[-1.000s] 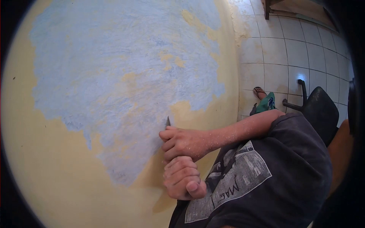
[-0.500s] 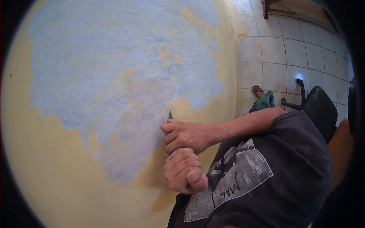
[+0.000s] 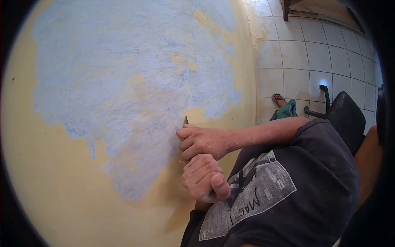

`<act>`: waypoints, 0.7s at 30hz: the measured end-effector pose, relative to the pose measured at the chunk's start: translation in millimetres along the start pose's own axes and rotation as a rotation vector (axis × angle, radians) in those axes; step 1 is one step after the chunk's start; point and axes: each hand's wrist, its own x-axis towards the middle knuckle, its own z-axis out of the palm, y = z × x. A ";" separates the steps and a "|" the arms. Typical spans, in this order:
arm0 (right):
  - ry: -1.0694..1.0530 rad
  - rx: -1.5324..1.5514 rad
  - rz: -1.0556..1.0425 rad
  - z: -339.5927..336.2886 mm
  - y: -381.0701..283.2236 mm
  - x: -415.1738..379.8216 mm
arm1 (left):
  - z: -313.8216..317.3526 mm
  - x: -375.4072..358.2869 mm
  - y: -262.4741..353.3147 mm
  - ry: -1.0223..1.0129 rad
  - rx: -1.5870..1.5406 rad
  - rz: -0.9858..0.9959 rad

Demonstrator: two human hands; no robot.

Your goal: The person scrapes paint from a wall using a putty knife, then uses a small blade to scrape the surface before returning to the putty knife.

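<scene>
The thin dark blade of a scraper (image 3: 186, 119) pokes out above my stacked fists, its tip against the wall (image 3: 197, 113) beside a yellow patch. My right hand (image 3: 203, 142) is closed round it, fingers curled, with the forearm reaching in from the right and flecked with pale dust. Directly below, my left hand (image 3: 205, 177) makes a dusty fist in line with the blade, touching the right hand. The handle is hidden inside the fists. Around them a large, scratched light-blue area breaks up the yellow paint.
White floor tiles (image 3: 294, 53) meet the wall on the right. A black chair (image 3: 347, 119) stands there, near a sandalled foot (image 3: 279, 99) and green cloth (image 3: 288, 109). Wooden furniture (image 3: 325, 10) is at the top right. My dark printed shirt (image 3: 312, 177) fills the lower right.
Both fists and the blade have shifted slightly; the left fist has moved a little up and to the right. My grip looks the same.
</scene>
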 end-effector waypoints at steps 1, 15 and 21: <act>0.015 0.021 -0.005 -0.7 -3.8 1.8 | 0.3 -0.3 -0.3 0.000 -0.013 -0.002; 0.018 0.019 0.007 2.6 -1.1 5.6 | -2.4 1.5 2.6 -0.037 0.002 0.011; 0.014 0.006 -0.025 2.7 -1.3 5.4 | -4.6 4.6 2.2 -0.099 -0.005 -0.001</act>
